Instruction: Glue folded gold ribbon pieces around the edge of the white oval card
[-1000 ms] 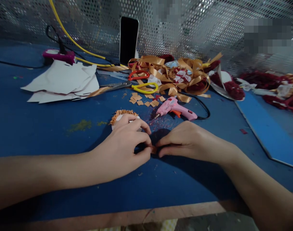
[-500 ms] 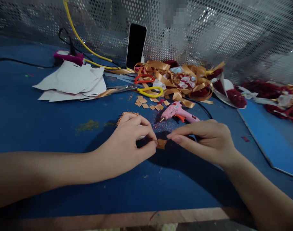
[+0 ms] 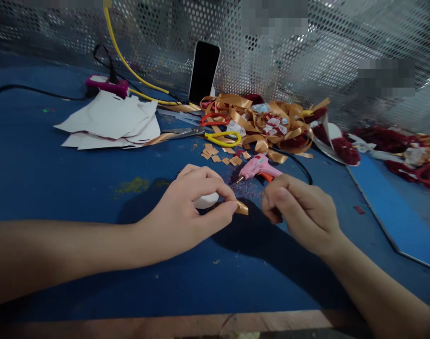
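Note:
My left hand (image 3: 197, 207) is closed, thumb and forefinger pinching a small square of gold ribbon (image 3: 242, 207). The ribbon piece juts out to the right of the fingertips and looks bent. Under the same palm sits a white rounded object (image 3: 206, 201), mostly covered by the fingers. My right hand (image 3: 299, 207) is a short way to the right, its fingers curled in and the thumb over them; whether anything is inside is hidden. Just behind that hand lies a pink glue gun (image 3: 256, 167), nozzle pointing left. Cut ribbon squares (image 3: 211, 151) are scattered behind the left hand.
Scissors with yellow handles (image 3: 224, 138) and red-handled scissors (image 3: 215, 119) lie near white cut sheets (image 3: 112, 120). A heap of gold ribbon (image 3: 236, 101) spreads before the perforated metal screen (image 3: 289, 56). A phone (image 3: 204, 70) leans there, with a purple power strip (image 3: 107, 86) further left.
My right hand has drawn back from the ribbon square and curled its fingers. The square, flat before, now looks bent in my left hand. More of the white object shows. The view has shifted slightly.

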A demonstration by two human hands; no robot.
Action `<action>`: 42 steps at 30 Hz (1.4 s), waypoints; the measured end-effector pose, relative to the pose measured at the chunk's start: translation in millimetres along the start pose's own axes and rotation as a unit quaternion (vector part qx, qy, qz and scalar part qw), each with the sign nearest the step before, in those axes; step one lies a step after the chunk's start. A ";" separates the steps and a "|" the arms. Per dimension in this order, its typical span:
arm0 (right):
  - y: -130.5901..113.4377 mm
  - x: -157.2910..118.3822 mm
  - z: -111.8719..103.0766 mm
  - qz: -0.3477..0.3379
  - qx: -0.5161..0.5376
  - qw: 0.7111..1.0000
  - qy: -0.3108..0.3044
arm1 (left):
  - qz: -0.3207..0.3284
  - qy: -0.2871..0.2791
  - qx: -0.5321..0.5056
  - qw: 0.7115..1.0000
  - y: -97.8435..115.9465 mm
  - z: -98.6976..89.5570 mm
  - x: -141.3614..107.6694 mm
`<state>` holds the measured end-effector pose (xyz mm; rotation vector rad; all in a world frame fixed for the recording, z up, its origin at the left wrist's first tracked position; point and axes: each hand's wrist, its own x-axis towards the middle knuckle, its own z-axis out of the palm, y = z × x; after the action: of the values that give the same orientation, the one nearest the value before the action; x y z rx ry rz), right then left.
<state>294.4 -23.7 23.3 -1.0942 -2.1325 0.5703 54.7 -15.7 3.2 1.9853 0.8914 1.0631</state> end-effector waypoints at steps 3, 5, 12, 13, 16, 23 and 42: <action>-4.6 3.3 0.9 -0.040 -0.055 0.997 -0.024 | 0.020 0.007 -0.005 1.000 0.5 -1.5 -0.3; -5.6 4.2 2.6 -0.031 -0.060 0.997 -0.027 | 0.026 0.009 -0.007 1.000 0.7 -1.9 -0.7; -7.4 5.5 7.6 0.051 0.026 0.987 -0.149 | 0.020 0.001 -0.009 1.000 -0.2 -1.3 -1.2; -8.1 6.0 7.4 0.058 0.031 0.989 -0.133 | 0.021 0.000 -0.008 1.000 -0.2 -1.3 -1.1; -10.0 6.2 6.3 0.096 0.070 0.992 -0.042 | 0.025 0.000 0.001 1.000 0.0 -1.4 -0.9; -6.0 0.6 5.1 0.124 0.197 0.969 0.082 | 0.023 -0.005 0.009 1.000 0.5 -0.8 -1.7; -15.2 3.7 12.6 -0.113 -0.175 0.976 0.061 | -0.044 -0.012 0.007 0.999 2.8 -1.4 0.4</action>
<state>275.5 -30.1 25.7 -1.0179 -2.2587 0.0193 54.4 -16.4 6.2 1.9481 0.9655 0.9841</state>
